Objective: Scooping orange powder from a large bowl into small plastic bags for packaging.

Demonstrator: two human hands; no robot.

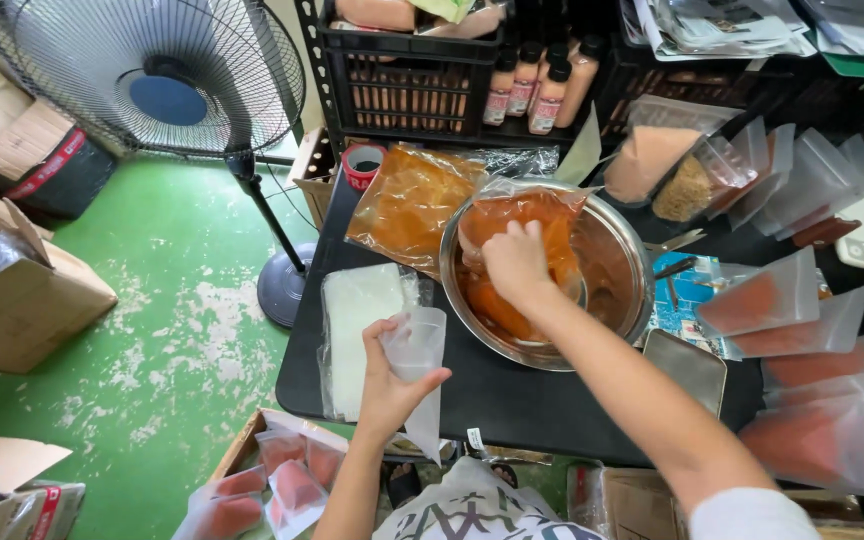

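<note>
My left hand (pixel 392 385) pinches a small clear bag (pixel 417 350) open, my right hand (pixel 517 262) curls, scooping orange paste (pixel 497 305) in the bowl (pixel 624 245), so filling looks next.

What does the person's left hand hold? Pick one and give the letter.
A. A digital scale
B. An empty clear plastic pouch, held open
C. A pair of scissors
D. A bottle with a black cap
B: the left hand grips an empty clear pouch with its mouth open, beside the steel bowl where the right hand reaches into orange powder.
</note>
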